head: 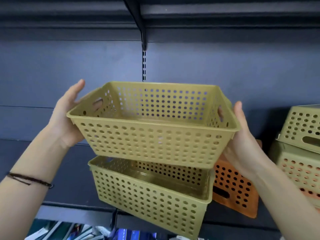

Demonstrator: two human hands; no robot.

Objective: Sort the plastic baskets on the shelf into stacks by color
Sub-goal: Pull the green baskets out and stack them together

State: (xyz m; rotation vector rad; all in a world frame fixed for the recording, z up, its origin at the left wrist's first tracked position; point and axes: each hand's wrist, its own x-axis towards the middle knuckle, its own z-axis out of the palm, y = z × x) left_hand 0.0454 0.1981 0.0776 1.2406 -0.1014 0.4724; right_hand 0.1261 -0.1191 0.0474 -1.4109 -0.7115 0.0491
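I hold an olive-green perforated basket (152,135) in the air by its two short ends. My left hand (67,118) grips the left end and my right hand (242,141) grips the right end, fingers through the handle slot. Directly below it a second olive-green basket (147,194) rests on the shelf, slightly apart from the held one. An orange basket (233,187) lies tipped on its side just right of that lower basket, partly hidden by my right forearm.
At the right edge more olive-green baskets (303,129) are piled, with an orange one showing through the lower basket (301,172). A dark back panel with a slotted upright (144,66) is behind. Packaged goods (103,232) fill the shelf below.
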